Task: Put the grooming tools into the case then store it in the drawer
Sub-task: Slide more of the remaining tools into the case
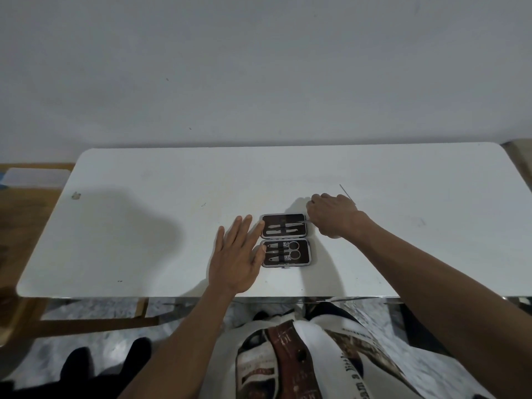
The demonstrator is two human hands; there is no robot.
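The brown grooming case [285,240] lies open on the white table [144,226], its two halves one behind the other. The far half holds two slim metal tools [283,228] under a strap. The near half holds small scissors [292,250] and other pieces. My left hand [237,254] lies flat with fingers apart, fingertips touching the case's left edge. My right hand [334,214] is curled shut at the far half's right corner, pinching a thin metal tool [307,221] whose tip points into the case. No drawer is in view.
A thin dark line [347,194], a tool or a mark, shows just beyond my right hand. A small stain [76,195] sits at the table's far left. Wooden furniture [17,211] stands left of the table, and a grey wall is behind it.
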